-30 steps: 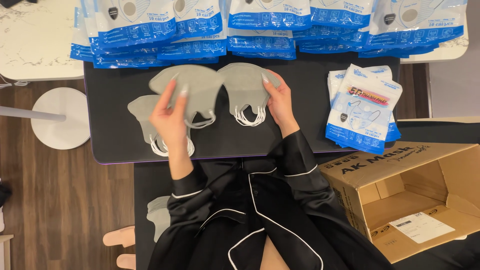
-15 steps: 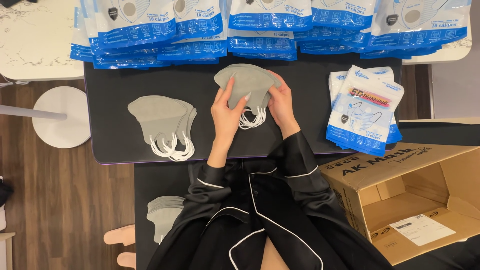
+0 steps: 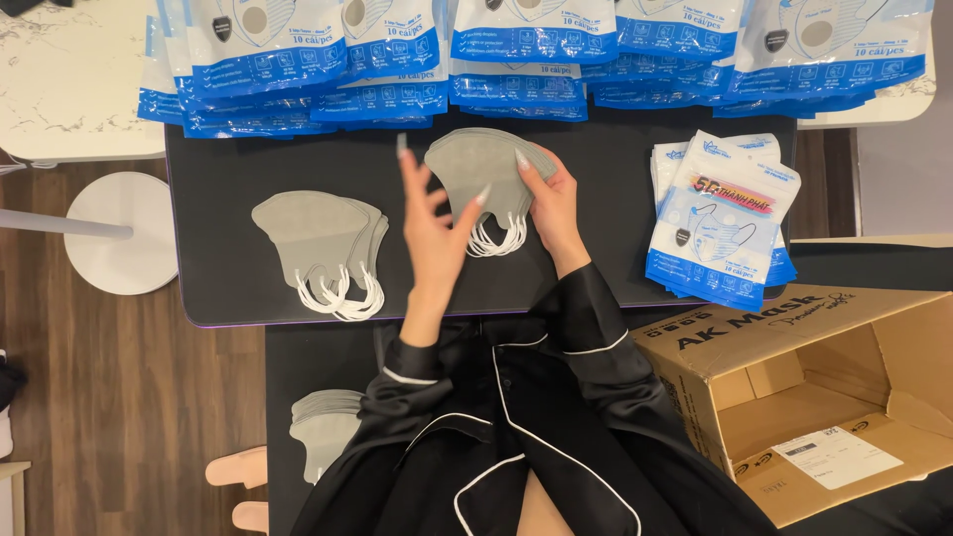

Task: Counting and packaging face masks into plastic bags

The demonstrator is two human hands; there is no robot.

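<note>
Head view: right hand (image 3: 552, 199) is pinching a grey mask stack (image 3: 483, 174) over the dark surface (image 3: 615, 189), while left hand (image 3: 434, 223), having dropped its bundle onto the left pile (image 3: 318, 238), is coming back open-fingered and empty, touching that stack's edge.

The cardboard box (image 3: 824, 397) and the blue mask packets (image 3: 536, 50) run off frame.

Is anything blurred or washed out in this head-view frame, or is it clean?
Head view: the left hand is slightly motion-blurred at the fingers; the right hand and its stack of grey fabric masks are sharp; lighting is even, with mild glare on the glossy blue-and-white packets.
</note>
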